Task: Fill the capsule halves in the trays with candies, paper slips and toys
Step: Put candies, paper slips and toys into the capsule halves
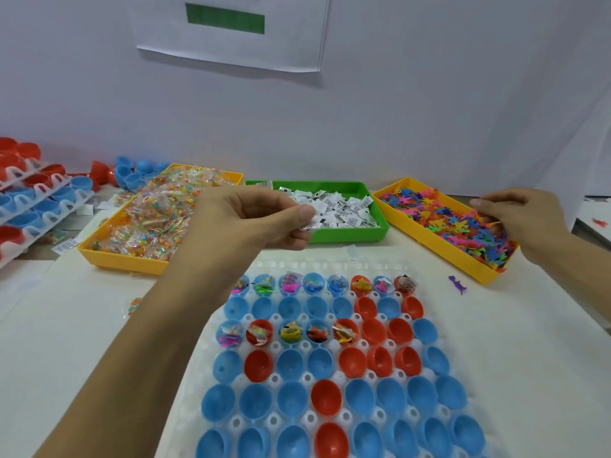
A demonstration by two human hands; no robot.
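Observation:
A white tray (pixel 334 266) in front of me holds rows of blue and red capsule halves (pixel 324 365). The far row is filled, and the third row is filled on its left part; the other rows are empty. My left hand (pixel 261 219) hovers at the near edge of the green bin of paper slips (pixel 350 234), its fingers pinched on a folded paper slip (pixel 309 224). My right hand (pixel 519 219) reaches into the yellow bin of small coloured toys (pixel 429 241), fingers curled on the toys; what it holds is hidden.
A yellow bin of wrapped candies (pixel 115 256) stands at the left. Stacked trays of spare red and blue halves (pixel 36 200) sit at the far left. A purple toy (pixel 458 284) and a candy packet (pixel 134 305) lie loose on the table. A wall stands behind the bins.

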